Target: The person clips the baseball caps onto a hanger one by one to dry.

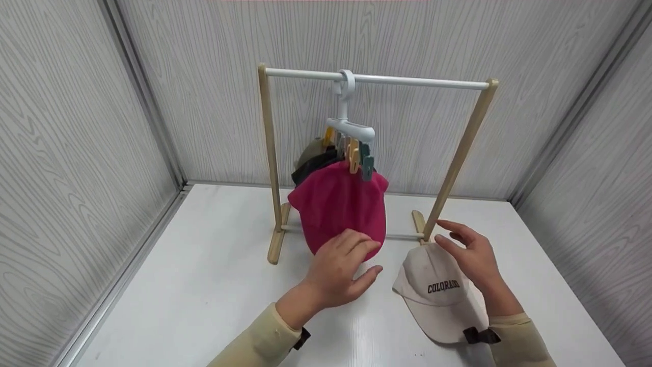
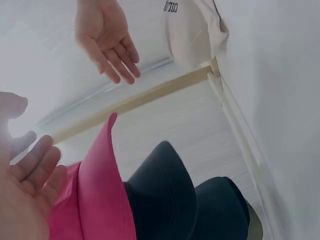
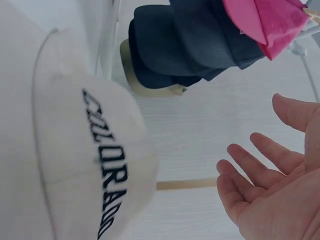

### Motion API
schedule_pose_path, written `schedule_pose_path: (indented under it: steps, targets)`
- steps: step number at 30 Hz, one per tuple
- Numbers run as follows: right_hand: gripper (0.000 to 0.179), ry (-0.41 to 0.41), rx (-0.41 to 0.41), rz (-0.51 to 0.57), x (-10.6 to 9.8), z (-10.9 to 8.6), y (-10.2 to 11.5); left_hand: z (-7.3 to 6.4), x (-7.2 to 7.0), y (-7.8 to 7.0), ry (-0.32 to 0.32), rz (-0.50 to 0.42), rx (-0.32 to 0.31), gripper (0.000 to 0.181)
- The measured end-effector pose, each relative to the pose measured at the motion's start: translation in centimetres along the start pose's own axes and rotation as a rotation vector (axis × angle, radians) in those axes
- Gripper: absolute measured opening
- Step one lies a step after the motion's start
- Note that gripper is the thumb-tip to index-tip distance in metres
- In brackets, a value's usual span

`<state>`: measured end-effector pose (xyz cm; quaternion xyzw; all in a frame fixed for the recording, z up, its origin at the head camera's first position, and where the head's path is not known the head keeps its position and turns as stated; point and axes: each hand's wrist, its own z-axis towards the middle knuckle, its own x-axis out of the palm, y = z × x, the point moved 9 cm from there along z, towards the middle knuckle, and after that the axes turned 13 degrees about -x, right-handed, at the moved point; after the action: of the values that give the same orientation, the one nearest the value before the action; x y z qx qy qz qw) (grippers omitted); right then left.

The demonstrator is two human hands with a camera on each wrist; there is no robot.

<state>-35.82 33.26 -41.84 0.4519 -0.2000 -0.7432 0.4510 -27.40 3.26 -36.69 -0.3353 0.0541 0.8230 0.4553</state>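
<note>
A pink cap [image 1: 341, 201] hangs by its edge from a yellow clip [image 1: 353, 157] and a teal clip [image 1: 367, 165] at the near end of a white clip hanger [image 1: 351, 128]. Behind it hang dark caps [image 2: 162, 192] and an olive one [image 1: 311, 152]. My left hand [image 1: 338, 270] is in front of the pink cap's lower part with fingers relaxed; the head view cannot settle whether it touches. A cream cap [image 1: 433, 285] lettered COLORADO lies on the table at the right. Over its upper right side hovers my right hand [image 1: 473, 255], fingers loosely bent and holding nothing.
The hanger hooks over the white rail [image 1: 417, 81] of a wooden-legged rack [image 1: 461, 158]. White table [image 1: 229, 306] lies beneath, with grey wood-patterned panels [image 1: 204, 61] at the back and both sides.
</note>
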Motion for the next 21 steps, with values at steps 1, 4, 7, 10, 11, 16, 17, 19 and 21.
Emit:
schedule_pose_path:
  steps: [1, 4, 7, 10, 11, 16, 17, 19, 21]
  targets:
    - [0.047, 0.009, 0.016, -0.014, -0.1, -0.1, -0.4, 0.0, 0.5, -0.2, 0.026, -0.001, -0.001, 0.041]
    - [0.052, 0.029, 0.057, -0.049, -0.5, -0.3, -1.5, 0.0, 2.2, -0.7, 0.089, 0.004, 0.000, 0.035]
    - [0.057, 0.046, 0.093, -0.069, -0.7, -0.4, -2.9, -0.1, 3.8, -1.0, 0.127, 0.021, -0.011, 0.034]
    - [0.062, 0.061, 0.133, -0.074, -0.9, -0.5, -4.1, -0.2, 5.3, -1.1, 0.165, 0.029, -0.041, 0.034]
    - [0.063, 0.065, 0.145, -0.072, -0.9, -0.6, -4.5, -0.2, 5.8, -1.0, 0.178, 0.031, -0.055, 0.034]
    - [0.066, 0.086, 0.186, -0.068, -1.0, -0.8, -6.0, -0.4, 8.2, -0.9, 0.279, 0.011, -0.139, 0.035]
    - [0.067, 0.090, 0.190, -0.069, -1.1, -0.8, -6.2, -0.4, 8.6, -0.9, 0.299, 0.005, -0.153, 0.035]
    - [0.069, 0.101, 0.196, -0.073, -1.1, -0.8, -6.6, -0.3, 9.3, -0.8, 0.340, -0.018, -0.188, 0.037]
    - [0.070, 0.109, 0.199, -0.073, -1.1, -0.8, -6.9, -0.3, 10.1, -0.5, 0.380, -0.053, -0.238, 0.038]
